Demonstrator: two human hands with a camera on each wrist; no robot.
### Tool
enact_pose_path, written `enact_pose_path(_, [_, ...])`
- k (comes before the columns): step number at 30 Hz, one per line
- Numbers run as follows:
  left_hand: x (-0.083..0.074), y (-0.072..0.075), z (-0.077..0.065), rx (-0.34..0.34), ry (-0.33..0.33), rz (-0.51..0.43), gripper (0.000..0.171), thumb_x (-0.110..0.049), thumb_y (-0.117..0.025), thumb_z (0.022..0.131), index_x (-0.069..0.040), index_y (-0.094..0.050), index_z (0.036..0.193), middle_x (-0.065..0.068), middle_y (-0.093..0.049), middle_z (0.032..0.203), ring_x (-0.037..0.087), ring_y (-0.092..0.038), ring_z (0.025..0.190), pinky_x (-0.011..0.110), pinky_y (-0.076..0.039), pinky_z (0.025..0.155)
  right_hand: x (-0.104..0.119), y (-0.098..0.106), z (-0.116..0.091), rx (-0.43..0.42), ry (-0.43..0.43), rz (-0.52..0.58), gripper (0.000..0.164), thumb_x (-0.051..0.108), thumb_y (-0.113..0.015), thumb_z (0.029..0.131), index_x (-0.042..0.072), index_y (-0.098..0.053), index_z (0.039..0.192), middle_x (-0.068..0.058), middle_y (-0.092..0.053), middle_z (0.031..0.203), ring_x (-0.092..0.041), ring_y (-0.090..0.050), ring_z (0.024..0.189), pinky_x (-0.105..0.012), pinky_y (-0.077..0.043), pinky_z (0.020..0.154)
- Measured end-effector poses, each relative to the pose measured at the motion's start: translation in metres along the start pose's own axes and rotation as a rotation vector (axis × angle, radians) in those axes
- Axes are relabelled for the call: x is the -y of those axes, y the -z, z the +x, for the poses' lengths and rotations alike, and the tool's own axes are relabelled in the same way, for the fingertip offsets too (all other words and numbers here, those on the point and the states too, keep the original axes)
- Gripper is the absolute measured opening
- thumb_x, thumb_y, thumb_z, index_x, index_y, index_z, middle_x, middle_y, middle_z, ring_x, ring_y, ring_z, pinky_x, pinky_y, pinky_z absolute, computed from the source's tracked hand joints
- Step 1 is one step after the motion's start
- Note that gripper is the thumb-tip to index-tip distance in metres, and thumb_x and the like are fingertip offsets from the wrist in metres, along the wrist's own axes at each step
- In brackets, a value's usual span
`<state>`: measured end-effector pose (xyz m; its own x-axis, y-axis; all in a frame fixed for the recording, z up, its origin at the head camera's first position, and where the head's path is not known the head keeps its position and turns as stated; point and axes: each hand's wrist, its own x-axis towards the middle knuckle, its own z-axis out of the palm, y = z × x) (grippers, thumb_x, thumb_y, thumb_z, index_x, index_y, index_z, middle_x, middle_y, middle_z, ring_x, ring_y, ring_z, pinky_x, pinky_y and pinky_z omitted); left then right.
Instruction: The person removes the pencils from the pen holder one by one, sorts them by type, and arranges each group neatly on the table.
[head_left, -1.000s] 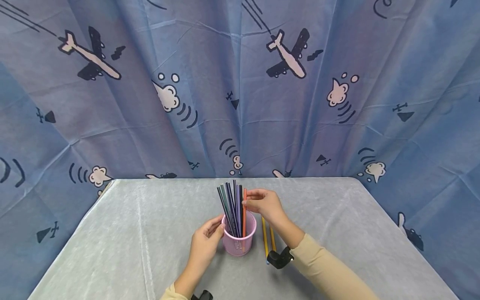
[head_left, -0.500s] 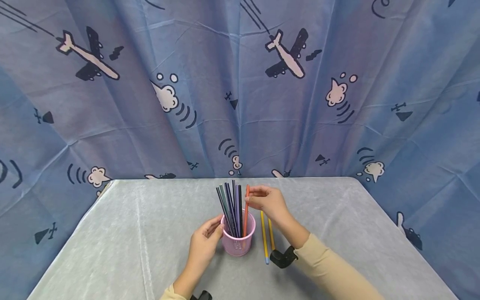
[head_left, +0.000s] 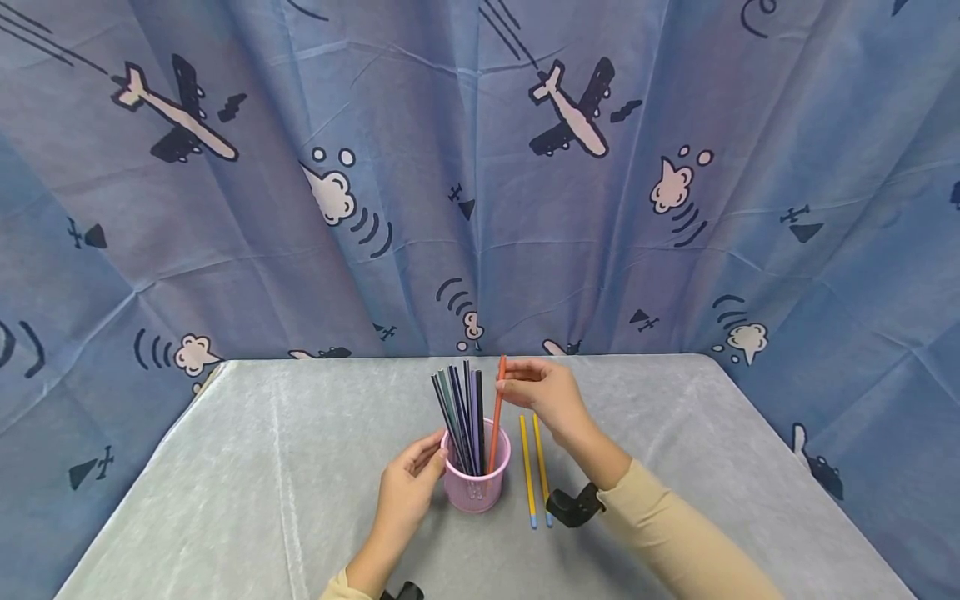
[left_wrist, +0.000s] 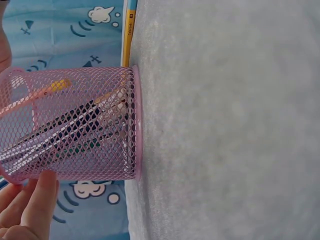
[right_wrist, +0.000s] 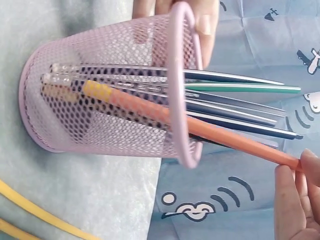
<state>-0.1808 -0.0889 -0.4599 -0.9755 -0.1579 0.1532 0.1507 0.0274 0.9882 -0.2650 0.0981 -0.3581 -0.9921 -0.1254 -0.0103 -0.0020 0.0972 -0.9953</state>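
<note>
Hanging across the back of the room is a blue curtain (head_left: 420,275) printed with airplanes (head_left: 177,112) and cloud puffs. In front of it spreads a surface (head_left: 660,433) dressed in pale grey cloth. Somebody in tan sleeves (head_left: 682,525) reaches over it from the near edge, toward a pink mesh cup (head_left: 467,493) standing upright at the middle. The left hand (head_left: 405,479) grips that cup by its side, thumb up near the rim. The right hand (head_left: 546,398), a small black camera (head_left: 573,507) at its wrist, is raised over the cup's right side, thumb and fingertips pinching an orange pencil (head_left: 498,408) by its upper end. That pencil slants down inside the cup, its yellow end above the base. Beside it, dark pencils (head_left: 479,408) in navy, black, green and lilac lean the other way in a cluster. Two slim yellow pencils (head_left: 527,467) lie side by side just right of the cup, their blue ends (head_left: 533,522) toward the person.
</note>
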Motion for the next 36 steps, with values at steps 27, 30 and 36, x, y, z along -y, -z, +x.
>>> enact_pose_path(27, [0.0,0.0,-0.001,-0.004,0.001,-0.001,0.035,-0.008,-0.063,0.097,0.008,-0.062,0.127,0.027,-0.065,0.126,0.036,-0.064,0.118,0.021,-0.059,0.09,0.029,0.024,-0.013,-0.015,0.067,0.028,0.036,0.001,-0.073,0.087,-0.006,-0.063,0.121,0.009,-0.07,0.085,-0.005,-0.072,0.081,-0.029,-0.063,0.082])
enact_pose_path(30, [0.0,0.0,0.0,-0.003,-0.003,-0.002,0.035,-0.008,-0.063,0.097,0.008,-0.062,0.127,0.026,-0.066,0.126,0.036,-0.064,0.118,0.021,-0.059,0.09,0.031,0.028,-0.014,-0.022,0.082,0.042,0.034,0.001,-0.073,0.087,-0.005,-0.064,0.12,0.011,-0.071,0.084,-0.005,-0.072,0.081,-0.027,-0.063,0.081])
enact_pose_path(36, [0.0,-0.001,0.0,-0.003,0.0,-0.002,0.035,-0.008,-0.063,0.097,0.008,-0.062,0.128,0.026,-0.066,0.126,0.035,-0.064,0.118,0.02,-0.059,0.09,0.036,0.037,-0.016,-0.024,0.108,0.066,0.029,0.004,-0.076,0.086,0.001,-0.068,0.114,0.011,-0.072,0.086,-0.005,-0.073,0.083,-0.027,-0.063,0.082])
